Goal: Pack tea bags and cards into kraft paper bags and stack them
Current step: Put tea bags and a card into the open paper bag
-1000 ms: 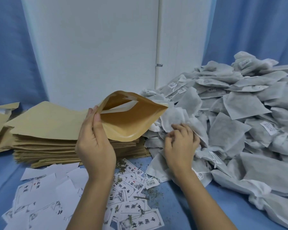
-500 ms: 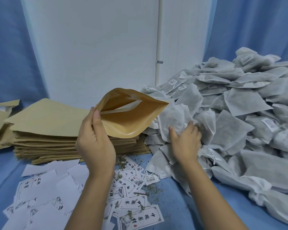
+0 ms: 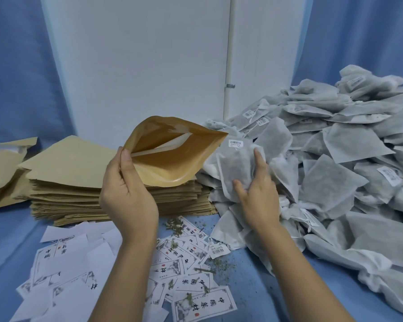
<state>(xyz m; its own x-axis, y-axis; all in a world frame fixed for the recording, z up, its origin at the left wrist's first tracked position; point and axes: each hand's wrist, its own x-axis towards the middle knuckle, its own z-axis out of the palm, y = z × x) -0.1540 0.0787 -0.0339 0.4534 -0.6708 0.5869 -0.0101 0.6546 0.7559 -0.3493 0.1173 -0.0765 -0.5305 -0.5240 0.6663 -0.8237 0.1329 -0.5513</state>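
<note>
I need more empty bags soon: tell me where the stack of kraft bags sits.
The stack of kraft bags sits left of centre, behind the left hand, against the tea bag pile.

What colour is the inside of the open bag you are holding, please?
Glossy golden brown inside the kraft paper bag, held by the left hand; head view.

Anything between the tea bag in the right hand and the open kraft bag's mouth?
Nothing visible. The right hand holds a tea bag just right of the kraft bag, which the left hand holds with its mouth open and facing it.
</note>
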